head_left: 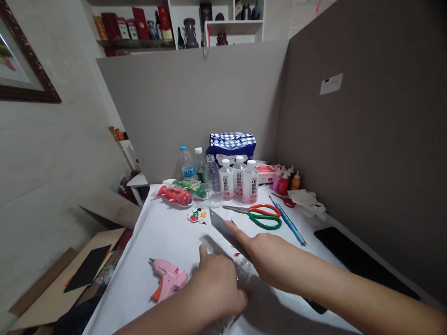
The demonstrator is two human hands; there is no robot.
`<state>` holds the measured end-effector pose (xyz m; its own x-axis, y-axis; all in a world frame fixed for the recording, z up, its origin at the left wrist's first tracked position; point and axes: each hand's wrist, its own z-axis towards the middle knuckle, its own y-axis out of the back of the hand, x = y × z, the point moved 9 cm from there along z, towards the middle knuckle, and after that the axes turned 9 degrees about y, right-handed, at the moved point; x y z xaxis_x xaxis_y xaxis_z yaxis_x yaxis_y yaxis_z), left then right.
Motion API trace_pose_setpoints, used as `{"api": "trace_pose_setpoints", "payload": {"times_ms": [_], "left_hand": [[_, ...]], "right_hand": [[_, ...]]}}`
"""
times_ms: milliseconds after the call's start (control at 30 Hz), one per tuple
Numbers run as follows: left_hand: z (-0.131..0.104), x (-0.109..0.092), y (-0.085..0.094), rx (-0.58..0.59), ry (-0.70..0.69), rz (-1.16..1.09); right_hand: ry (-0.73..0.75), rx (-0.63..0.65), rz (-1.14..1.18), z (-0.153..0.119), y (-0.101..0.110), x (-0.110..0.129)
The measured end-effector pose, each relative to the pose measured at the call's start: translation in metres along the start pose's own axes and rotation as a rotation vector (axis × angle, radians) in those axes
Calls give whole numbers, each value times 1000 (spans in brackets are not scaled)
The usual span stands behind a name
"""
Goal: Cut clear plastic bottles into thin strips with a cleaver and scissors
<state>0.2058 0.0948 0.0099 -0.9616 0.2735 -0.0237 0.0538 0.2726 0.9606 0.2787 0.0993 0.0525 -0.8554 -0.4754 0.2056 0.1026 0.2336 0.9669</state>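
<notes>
My right hand (265, 257) is closed around a knife, its index finger stretched along the wide metal blade (224, 227). The handle is hidden in the hand. The blade lies over a clear, crinkled plastic bottle (244, 262), mostly covered by my hands; whether the edge touches it I cannot tell. My left hand (217, 282) is wrapped over the bottle from the near left, thumb sticking up. A pink glue gun (168, 278) lies left of that hand. Beyond the blade are scissors (258, 213) with one orange and one green handle, and a small paint palette (196, 214).
At the back stand clear bottles (212, 179), labelled pink-and-white bottles (250, 184) and a blue dotted bag (232, 145). Red and green fish-shaped packs (177, 195) lie left. Right are paint bottles (283, 183), blue pencils (291, 223) and a black slab (361, 259). Grey panels (197, 96) enclose the table.
</notes>
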Motion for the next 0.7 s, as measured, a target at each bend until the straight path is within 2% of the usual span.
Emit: {"api": "trace_pose_setpoints", "payload": {"times_ms": [133, 267, 433, 600, 700], "left_hand": [[1, 4, 2, 20, 22, -12], [4, 10, 0, 48, 42, -49], [6, 10, -2, 60, 25, -58], [4, 12, 2, 20, 48, -83], [5, 17, 1, 8, 88, -105]], "right_hand": [[27, 45, -19, 1, -2, -7], [10, 62, -20, -10, -4, -16], [19, 16, -11, -38, -10, -21], [-58, 66, 14, -67, -27, -28], [-117, 81, 37, -82, -29, -31]]}}
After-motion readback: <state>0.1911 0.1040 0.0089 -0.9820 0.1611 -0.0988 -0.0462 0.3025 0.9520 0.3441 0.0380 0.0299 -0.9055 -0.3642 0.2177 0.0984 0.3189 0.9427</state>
